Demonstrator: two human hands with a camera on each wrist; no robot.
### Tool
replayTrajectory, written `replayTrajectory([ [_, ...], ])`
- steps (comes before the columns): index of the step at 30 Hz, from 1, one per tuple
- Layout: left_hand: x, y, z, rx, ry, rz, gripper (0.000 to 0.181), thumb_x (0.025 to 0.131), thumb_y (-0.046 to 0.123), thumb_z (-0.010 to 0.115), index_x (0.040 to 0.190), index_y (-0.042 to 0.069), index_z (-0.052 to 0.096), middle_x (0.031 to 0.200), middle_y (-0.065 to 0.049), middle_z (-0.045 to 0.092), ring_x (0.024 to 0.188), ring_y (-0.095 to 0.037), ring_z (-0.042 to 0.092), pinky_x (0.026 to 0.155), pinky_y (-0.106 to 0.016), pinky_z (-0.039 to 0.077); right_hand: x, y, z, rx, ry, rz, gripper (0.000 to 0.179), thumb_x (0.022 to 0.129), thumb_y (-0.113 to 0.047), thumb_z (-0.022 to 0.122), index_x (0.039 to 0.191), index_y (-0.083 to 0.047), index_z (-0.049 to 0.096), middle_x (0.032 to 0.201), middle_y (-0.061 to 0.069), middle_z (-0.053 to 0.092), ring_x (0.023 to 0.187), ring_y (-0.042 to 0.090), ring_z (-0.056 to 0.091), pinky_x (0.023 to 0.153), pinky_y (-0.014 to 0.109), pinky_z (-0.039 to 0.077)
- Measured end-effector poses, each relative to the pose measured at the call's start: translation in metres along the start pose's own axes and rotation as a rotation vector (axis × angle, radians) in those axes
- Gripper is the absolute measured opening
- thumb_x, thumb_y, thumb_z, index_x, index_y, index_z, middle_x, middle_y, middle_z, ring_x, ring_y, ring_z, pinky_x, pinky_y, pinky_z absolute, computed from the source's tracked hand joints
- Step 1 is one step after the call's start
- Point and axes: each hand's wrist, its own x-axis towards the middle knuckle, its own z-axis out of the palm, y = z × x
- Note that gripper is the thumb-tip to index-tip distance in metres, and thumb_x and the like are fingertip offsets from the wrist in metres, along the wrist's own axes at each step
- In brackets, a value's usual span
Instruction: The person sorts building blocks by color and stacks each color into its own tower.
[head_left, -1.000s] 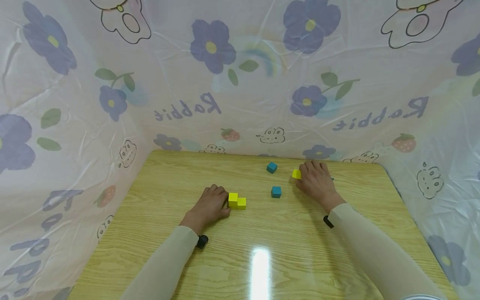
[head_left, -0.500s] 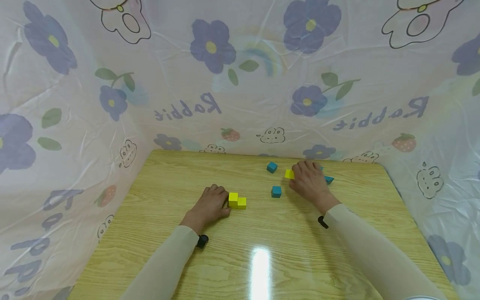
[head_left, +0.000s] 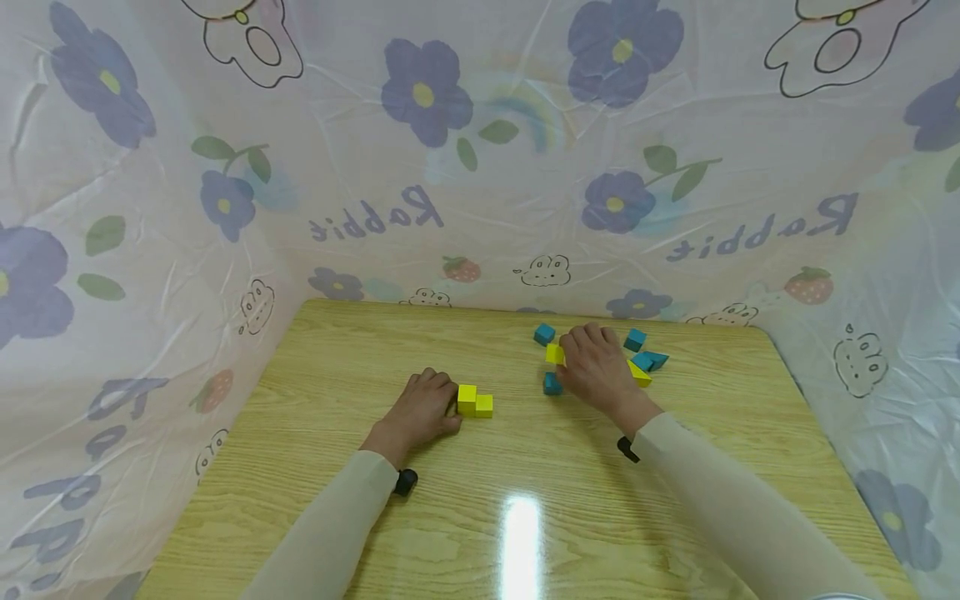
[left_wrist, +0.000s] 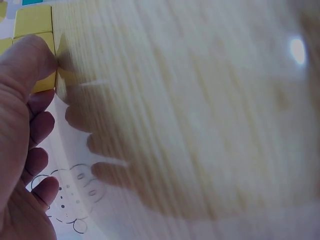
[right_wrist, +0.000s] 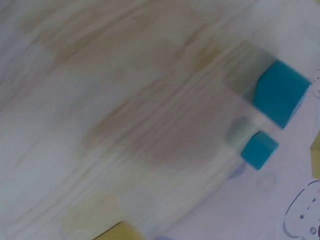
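Yellow cubes [head_left: 467, 400] look light, stiff, prob wood; left hand [head_left: 420, 412] pinches one, right hand [head_left: 597, 364] grips a yellow block [head_left: 553, 354]. Opposite flat faces seem best to grab.

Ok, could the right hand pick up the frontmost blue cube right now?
Probably not: the right hand appears to hold a yellow block and would need freeing first, though the blue cube lies close.

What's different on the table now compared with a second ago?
The right hand has moved left, carrying a yellow block; no release shows. That brought a yellow wedge into view, and the hand now partly hides the nearer blue cube. The left hand stays at its yellow blocks; the farther blue cube hasn't moved.
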Motion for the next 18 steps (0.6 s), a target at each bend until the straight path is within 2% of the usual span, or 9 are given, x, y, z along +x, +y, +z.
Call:
replayTrajectory([
  [3, 0.0, 0.0, 0.0, 0.0, -0.004, -0.003, 0.036, 0.087, 0.043, 0.063, 0.11, 0.016, 0.063, 0.106, 0.007, 0.057, 0.099, -0.015, 0.042, 0.1, -0.039, 0.036, 0.002, -0.006, -0.002, -0.006, -0.026, -0.019, 0.039, 0.084, -0.036, 0.07, 0.1, -0.006, 0.052, 0.093, 0.009, 0.052, 0.088, 0.029, 0.043, 0.077, 0.04, 0.035],
  [7, 0.0, 0.0, 0.0, 0.003, -0.008, -0.004, 0.036, 0.087, 0.043, 0.063, 0.111, 0.016, 0.063, 0.106, 0.007, 0.057, 0.099, -0.015, 0.042, 0.1, -0.039, 0.036, 0.005, -0.016, -0.004, -0.009, -0.034, -0.034, 0.037, 0.085, -0.037, 0.066, 0.098, -0.006, 0.051, 0.094, 0.009, 0.051, 0.088, 0.028, 0.042, 0.078, 0.041, 0.035],
  [14, 0.0, 0.0, -0.001, 0.009, -0.016, -0.006, 0.037, 0.088, 0.044, 0.063, 0.112, 0.016, 0.063, 0.108, 0.006, 0.058, 0.099, -0.015, 0.042, 0.1, -0.038, 0.036, 0.01, -0.038, -0.009, 0.074, 0.004, -0.045, 0.034, 0.083, -0.036, 0.065, 0.097, -0.007, 0.055, 0.094, 0.007, 0.052, 0.088, 0.028, 0.043, 0.076, 0.04, 0.034],
  [18, -0.001, 0.0, -0.001, 0.006, -0.012, -0.003, 0.037, 0.088, 0.044, 0.063, 0.113, 0.016, 0.063, 0.107, 0.006, 0.058, 0.099, -0.015, 0.043, 0.1, -0.039, 0.036, 0.013, -0.051, -0.014, 0.108, -0.013, -0.061, 0.033, 0.083, -0.036, 0.065, 0.097, -0.007, 0.057, 0.091, 0.006, 0.052, 0.087, 0.027, 0.041, 0.075, 0.038, 0.031],
])
